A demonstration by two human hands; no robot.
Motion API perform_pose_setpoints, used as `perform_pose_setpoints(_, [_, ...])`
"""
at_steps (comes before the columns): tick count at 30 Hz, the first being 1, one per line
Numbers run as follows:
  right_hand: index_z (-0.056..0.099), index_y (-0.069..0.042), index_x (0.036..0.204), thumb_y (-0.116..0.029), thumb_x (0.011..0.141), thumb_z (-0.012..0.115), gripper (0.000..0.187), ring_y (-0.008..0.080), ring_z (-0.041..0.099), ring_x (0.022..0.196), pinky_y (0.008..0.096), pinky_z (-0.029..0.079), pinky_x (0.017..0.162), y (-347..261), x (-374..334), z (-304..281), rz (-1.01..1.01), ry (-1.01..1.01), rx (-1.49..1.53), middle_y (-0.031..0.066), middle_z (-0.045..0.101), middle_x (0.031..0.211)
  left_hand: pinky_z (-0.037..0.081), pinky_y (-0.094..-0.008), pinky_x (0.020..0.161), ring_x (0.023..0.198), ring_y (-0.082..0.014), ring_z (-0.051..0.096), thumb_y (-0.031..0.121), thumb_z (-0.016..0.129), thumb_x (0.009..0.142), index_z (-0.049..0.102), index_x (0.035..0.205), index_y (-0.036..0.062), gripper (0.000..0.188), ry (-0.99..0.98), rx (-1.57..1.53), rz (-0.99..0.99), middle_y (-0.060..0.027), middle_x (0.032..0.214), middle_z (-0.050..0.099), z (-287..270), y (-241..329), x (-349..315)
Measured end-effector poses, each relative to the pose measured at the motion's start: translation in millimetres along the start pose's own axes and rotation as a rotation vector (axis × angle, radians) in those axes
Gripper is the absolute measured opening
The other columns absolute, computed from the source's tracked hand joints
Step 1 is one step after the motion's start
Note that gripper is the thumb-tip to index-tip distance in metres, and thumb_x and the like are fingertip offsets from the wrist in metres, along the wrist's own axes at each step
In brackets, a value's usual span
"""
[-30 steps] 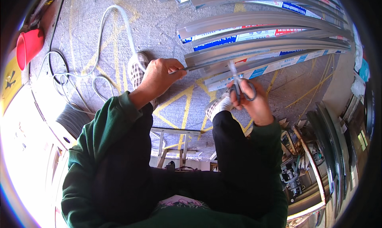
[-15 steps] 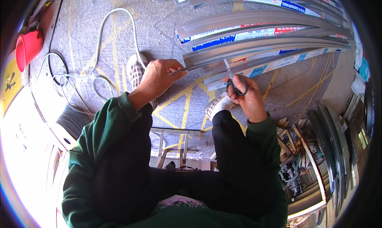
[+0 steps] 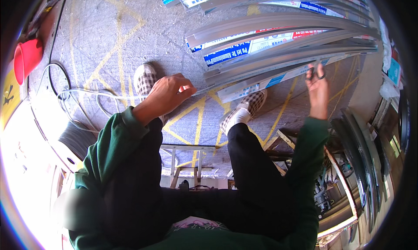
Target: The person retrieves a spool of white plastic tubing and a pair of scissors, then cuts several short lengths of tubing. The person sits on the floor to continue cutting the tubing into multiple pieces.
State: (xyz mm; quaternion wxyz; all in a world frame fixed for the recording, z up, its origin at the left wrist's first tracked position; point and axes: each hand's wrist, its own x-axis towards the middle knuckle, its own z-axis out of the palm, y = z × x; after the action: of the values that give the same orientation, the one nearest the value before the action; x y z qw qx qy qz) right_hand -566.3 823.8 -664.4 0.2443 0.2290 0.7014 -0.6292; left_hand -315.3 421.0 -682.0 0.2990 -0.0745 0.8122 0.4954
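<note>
A thin pale grey strip [image 3: 93,92] runs from the loops at the left to my left hand [image 3: 163,95]. My left hand is closed, thumb and fingers pinched on that strip beside the near left ends of the metal profiles [image 3: 265,64]. From the fingertips, a short piece leads toward the profile ends. My right hand [image 3: 318,91] is farther right, over the nearest profile, with fingers closed round the black-handled scissors [image 3: 321,75]. The scissors' blades are hard to make out. Whether the right fingers also hold the strip cannot be seen.
Long grey profiles lie on printed wrapping [image 3: 233,53]. A grey coil [image 3: 78,134] sits at left, near a red bucket [image 3: 28,60]. My checkered shoes [image 3: 146,80] stand on the concrete floor [image 3: 174,36]. Dark curved strips [image 3: 357,158] and a rusty-edged cart [image 3: 344,180] are at right.
My right hand has moved right with the scissors, along the profiles. The strip's tall loop at the left has been drawn nearly straight. My left hand has dropped slightly toward me.
</note>
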Motion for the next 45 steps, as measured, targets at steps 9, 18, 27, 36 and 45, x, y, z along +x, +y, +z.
perform_pose_setpoints(9, [0.067,0.000,0.104,-0.035,0.102,0.058,0.036,0.0081,0.056,0.059,0.0220,0.040,0.051,54,-128,92,0.374,-0.574,-0.059,0.0028,0.064,0.072,0.054,-0.0420,0.078,0.085,-0.0337,0.072,0.024,0.063,0.094,0.072,0.099,0.0023,0.024,-0.053,-0.058,-0.070,-0.0186,0.093,0.073,8,0,-1])
perform_pose_setpoints(18, [0.067,0.001,0.103,-0.034,0.102,0.058,0.036,0.0073,0.057,0.059,0.0221,0.041,0.050,61,-127,99,0.413,-0.596,-0.027,0.0031,0.065,0.071,0.054,-0.0418,0.077,0.083,-0.0331,0.072,0.023,0.063,0.094,0.072,0.099,0.0033,0.023,-0.030,-0.020,-0.080,-0.0179,0.091,0.073,9,1,2])
perform_pose_setpoints(27, [0.068,0.001,0.105,-0.034,0.101,0.060,0.036,0.0072,0.058,0.060,0.0207,0.040,0.051,56,-127,97,0.408,-0.597,-0.047,0.0036,0.065,0.072,0.054,-0.0417,0.080,0.092,-0.0328,0.070,0.022,0.064,0.093,0.067,0.109,-0.0006,0.027,0.117,-0.105,-0.049,-0.0184,0.099,0.071,9,6,13])
perform_pose_setpoints(36, [0.067,0.001,0.105,-0.032,0.102,0.058,0.034,0.0071,0.053,0.061,0.0218,0.038,0.051,64,-125,97,0.362,-0.584,-0.100,0.0021,0.061,0.072,0.051,-0.0418,0.087,0.101,-0.0321,0.066,0.028,0.067,0.093,0.065,0.111,0.0044,0.030,0.146,0.178,0.146,-0.0164,0.107,0.069,24,38,73])
perform_pose_setpoints(45, [0.067,0.001,0.102,-0.027,0.101,0.061,0.029,0.0069,0.053,0.060,0.0225,0.039,0.051,58,-113,75,0.220,-0.424,0.038,0.0036,0.062,0.071,0.050,-0.0442,0.083,0.095,-0.0380,0.064,0.019,0.070,0.087,0.067,0.103,0.0013,0.025,0.161,0.157,0.120,-0.0201,0.099,0.068,5,40,74])
